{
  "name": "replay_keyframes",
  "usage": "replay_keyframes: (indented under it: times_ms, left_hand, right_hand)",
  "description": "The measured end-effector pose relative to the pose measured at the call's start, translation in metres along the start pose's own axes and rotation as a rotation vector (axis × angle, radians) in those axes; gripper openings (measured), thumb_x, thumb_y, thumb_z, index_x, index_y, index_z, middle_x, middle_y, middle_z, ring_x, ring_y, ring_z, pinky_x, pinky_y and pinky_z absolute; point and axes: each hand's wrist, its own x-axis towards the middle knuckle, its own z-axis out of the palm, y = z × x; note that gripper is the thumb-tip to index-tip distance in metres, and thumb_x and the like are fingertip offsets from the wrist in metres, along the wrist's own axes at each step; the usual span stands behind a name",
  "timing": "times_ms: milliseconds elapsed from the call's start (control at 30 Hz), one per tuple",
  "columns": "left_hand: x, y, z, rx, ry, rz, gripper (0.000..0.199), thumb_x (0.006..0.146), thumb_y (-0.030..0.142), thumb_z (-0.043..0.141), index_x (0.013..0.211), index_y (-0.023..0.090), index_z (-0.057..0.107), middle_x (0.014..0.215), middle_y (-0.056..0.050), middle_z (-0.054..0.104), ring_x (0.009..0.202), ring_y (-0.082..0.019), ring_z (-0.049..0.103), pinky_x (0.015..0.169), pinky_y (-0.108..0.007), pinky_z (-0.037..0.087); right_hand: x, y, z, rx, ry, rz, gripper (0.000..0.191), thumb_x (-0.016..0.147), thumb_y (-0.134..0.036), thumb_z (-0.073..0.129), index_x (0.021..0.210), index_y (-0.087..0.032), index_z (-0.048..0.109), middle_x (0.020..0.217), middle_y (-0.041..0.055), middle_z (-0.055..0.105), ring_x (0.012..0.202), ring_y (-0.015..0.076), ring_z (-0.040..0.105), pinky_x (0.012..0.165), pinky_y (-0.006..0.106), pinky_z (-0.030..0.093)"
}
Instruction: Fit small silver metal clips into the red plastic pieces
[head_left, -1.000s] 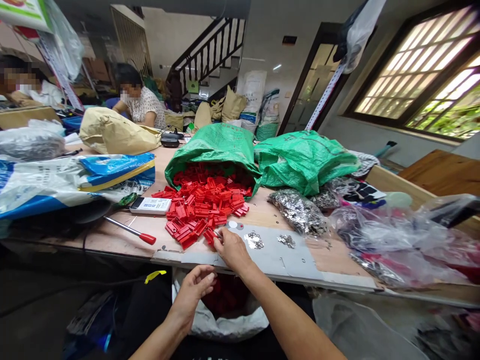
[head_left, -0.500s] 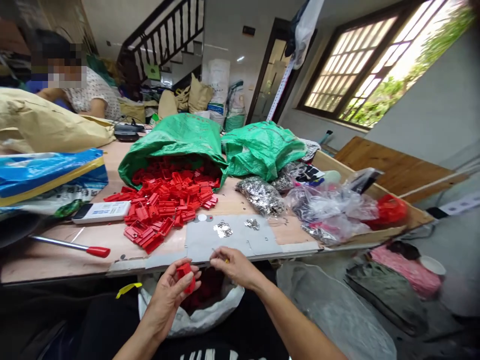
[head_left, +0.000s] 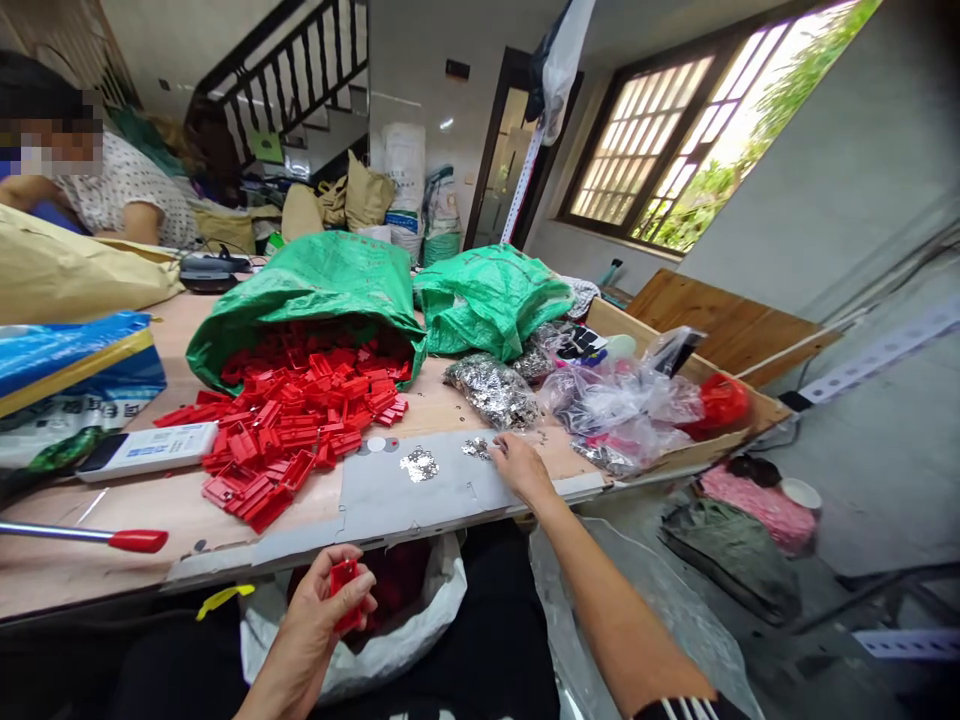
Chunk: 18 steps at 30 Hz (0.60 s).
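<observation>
My left hand (head_left: pixel 328 600) is closed around a red plastic part (head_left: pixel 346 594), over the white sack (head_left: pixel 442 620) below the table edge. My right hand (head_left: pixel 523 468) reaches onto the grey sheet (head_left: pixel 450 500), its fingertips at the right-hand small pile of metal pieces (head_left: pixel 475 448); whether they pinch a piece is too small to tell. Another metal pile (head_left: pixel 419 464) lies to its left. Many red parts (head_left: pixel 300 420) spill from a green sack (head_left: pixel 330 270) onto the table.
A second green sack (head_left: pixel 491 295), a bag of metal pieces (head_left: pixel 493 390) and a wooden tray (head_left: pixel 757 425) with plastic bags stand behind and right. At left are a white box (head_left: pixel 150 449) and a red-tipped lever (head_left: pixel 139 540). A person (head_left: pixel 127 185) sits at back left.
My right hand has moved up and right from beside my left hand to the right-hand metal pile. My left hand still holds the red part. The view has turned rightward.
</observation>
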Motion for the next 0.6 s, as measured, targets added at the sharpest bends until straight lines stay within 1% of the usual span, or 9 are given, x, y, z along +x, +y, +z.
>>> replay_keyframes:
  times_ms: [100,200,300,400,500,600]
  left_hand:
    - [0.002,-0.003,-0.002,0.003,-0.001,0.002,0.054,0.049,0.035,0.084,0.093,0.018,0.057,0.067,0.003,0.061,0.048,-0.010,0.056,0.041,-0.019,0.041]
    - [0.003,-0.005,-0.003,0.002,0.014,0.004,0.054,0.048,0.035,0.085,0.092,0.018,0.058,0.066,0.002,0.061,0.048,-0.011,0.056,0.040,-0.019,0.041]
    - [0.003,-0.006,-0.004,-0.006,0.031,-0.005,0.053,0.047,0.035,0.085,0.090,0.018,0.059,0.066,0.003,0.061,0.049,-0.011,0.057,0.041,-0.019,0.041]
    - [0.003,-0.006,-0.004,-0.015,0.049,-0.018,0.054,0.046,0.034,0.086,0.089,0.019,0.059,0.067,0.003,0.062,0.050,-0.011,0.059,0.042,-0.019,0.043]
    - [0.002,-0.004,-0.003,-0.007,0.086,-0.044,0.055,0.046,0.033,0.087,0.091,0.019,0.059,0.074,0.000,0.066,0.056,-0.014,0.064,0.045,-0.021,0.047]
    - [0.001,0.000,-0.004,-0.009,0.090,-0.069,0.057,0.048,0.032,0.086,0.096,0.019,0.059,0.087,-0.006,0.070,0.066,-0.017,0.068,0.055,-0.024,0.053]
  right_hand:
    - [0.005,-0.003,0.004,0.015,-0.011,-0.007,0.018,0.081,-0.027,0.055,0.093,-0.016,0.062,0.087,0.0085,0.065,0.080,0.0207,0.058,0.068,0.028,0.036]
    - [0.008,-0.006,0.006,0.056,-0.011,-0.040,0.013,0.079,-0.022,0.055,0.090,-0.018,0.061,0.083,0.0052,0.064,0.079,0.0185,0.057,0.067,0.026,0.037]
    - [0.006,-0.008,0.007,0.110,-0.012,-0.106,0.012,0.079,-0.019,0.053,0.089,-0.018,0.060,0.083,0.0029,0.064,0.080,0.0166,0.057,0.070,0.025,0.038]
    - [-0.001,-0.012,0.008,0.159,-0.025,-0.203,0.011,0.080,-0.018,0.053,0.089,-0.019,0.059,0.086,0.0023,0.063,0.082,0.0161,0.057,0.074,0.026,0.040]
    - [-0.013,-0.014,0.008,0.197,-0.067,-0.305,0.013,0.077,-0.014,0.055,0.087,-0.020,0.060,0.089,0.0017,0.063,0.086,0.0155,0.057,0.078,0.026,0.041]
    - [-0.020,-0.010,0.007,0.255,-0.137,-0.382,0.020,0.074,-0.012,0.057,0.091,-0.021,0.061,0.093,0.0017,0.063,0.086,0.0150,0.058,0.079,0.025,0.042]
